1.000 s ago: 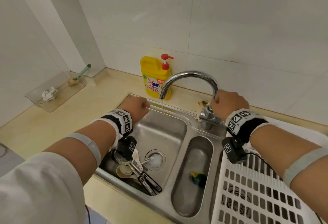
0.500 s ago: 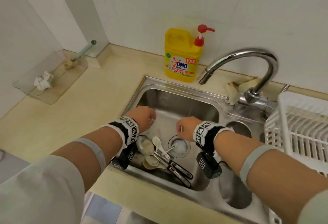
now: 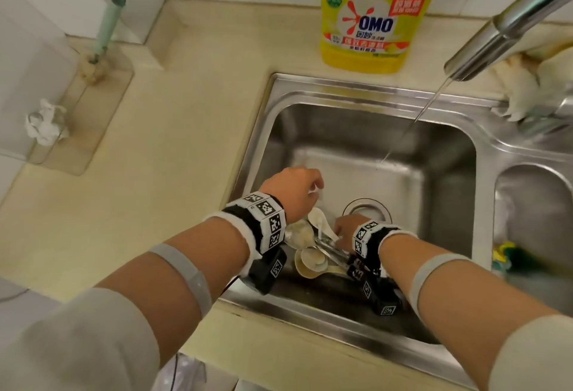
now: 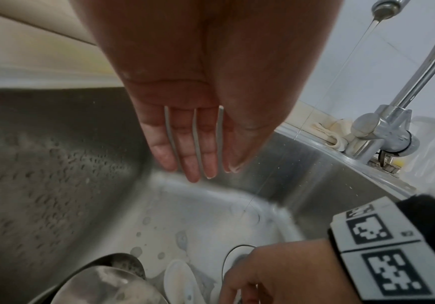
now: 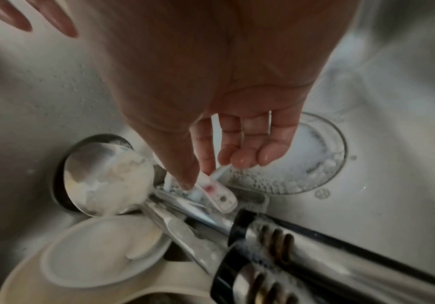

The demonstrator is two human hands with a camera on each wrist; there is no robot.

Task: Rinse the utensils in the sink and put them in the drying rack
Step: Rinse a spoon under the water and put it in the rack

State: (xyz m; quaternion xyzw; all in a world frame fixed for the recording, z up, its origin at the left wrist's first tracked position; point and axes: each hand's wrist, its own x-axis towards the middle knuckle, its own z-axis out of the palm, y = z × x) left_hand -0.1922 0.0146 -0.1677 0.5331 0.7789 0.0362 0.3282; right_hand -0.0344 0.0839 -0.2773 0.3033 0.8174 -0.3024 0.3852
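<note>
While a thin stream of water runs from the faucet [image 3: 508, 25] into the steel sink [image 3: 356, 130], both hands are low inside the basin. The right hand [image 5: 227, 86] reaches down to a heap of soapy utensils; its thumb and index fingertips [image 5: 185, 179] pinch the handle of a small white spoon [image 5: 217, 194], while the other three fingers curl loosely just above the foamy drain [image 5: 315, 156]. Below the pinching fingertips lie a metal ladle [image 5: 107, 179], a white ceramic spoon [image 5: 102, 255] and black-and-steel handles [image 5: 284, 253], all touching one another. The left hand [image 4: 206, 98] hovers above the sink floor, fingers straight and pressed together, holding nothing, well apart from the heap. Beyond both hands' fingertips, a yellow detergent bottle [image 3: 372, 18] stands on the counter.
</note>
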